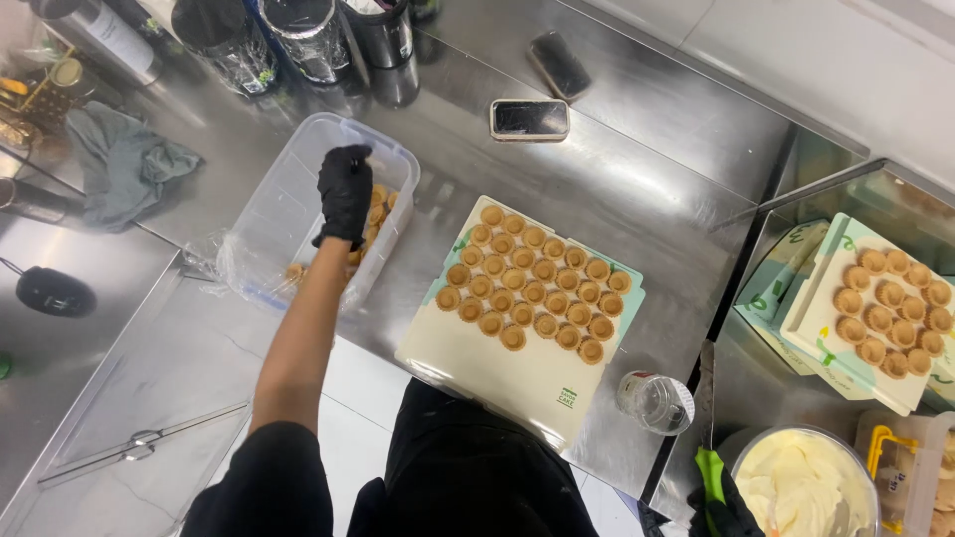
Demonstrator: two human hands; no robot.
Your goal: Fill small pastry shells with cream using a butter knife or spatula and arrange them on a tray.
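My left hand (pixel 345 194), in a black glove, reaches into a clear plastic tub (pixel 284 199) that holds loose tart shells (pixel 379 202). Its fingers are curled over the shells; whether they hold one is hidden. To the right lies a pale cardboard sheet (pixel 497 363) with several rows of empty tart shells (pixel 532 283). My right hand (pixel 734 509), also gloved in black, is at the bottom right edge, closed on a green handle (pixel 708 469) beside a bowl of white cream (pixel 801 482).
A phone (pixel 529 118) and a dark flat case (pixel 559 65) lie on the steel counter behind the sheet. A small clear bottle (pixel 654 401) lies near the counter's edge. Another sheet of tart shells (pixel 890 308) sits at right. A grey cloth (pixel 124 159) and jars (pixel 308 35) stand at back left.
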